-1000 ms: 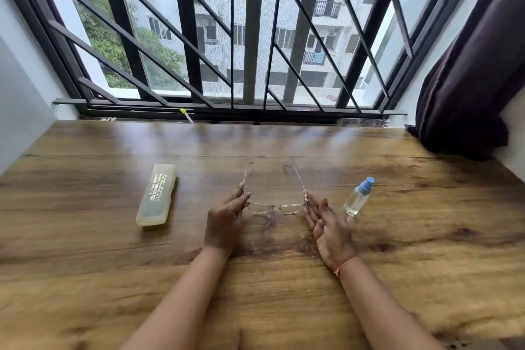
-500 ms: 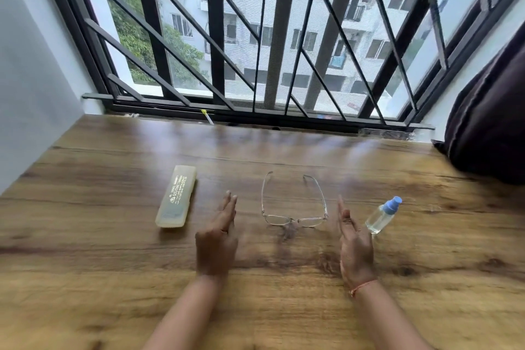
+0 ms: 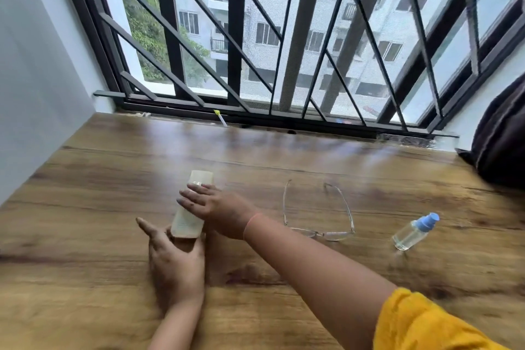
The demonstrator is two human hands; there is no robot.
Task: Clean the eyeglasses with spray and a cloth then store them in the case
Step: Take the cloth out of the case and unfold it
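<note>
1. Eyeglasses lie unfolded on the tabletop, between case and spray bottle.
2. Left grip cups the case's near end between thumb and fingers.
3. Right grip lies spread, fingers flat across the case.
4. The spray bottle lies on its side, rightmost.

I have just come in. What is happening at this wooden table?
A person is handling the pale yellow plastic eyeglass case: the left hand holds its near end and the right hand rests across its middle. The thin metal-framed eyeglasses lie unfolded on the wooden table, untouched, with the small clear spray bottle with a blue cap to their right. No cloth is in view.
</note>
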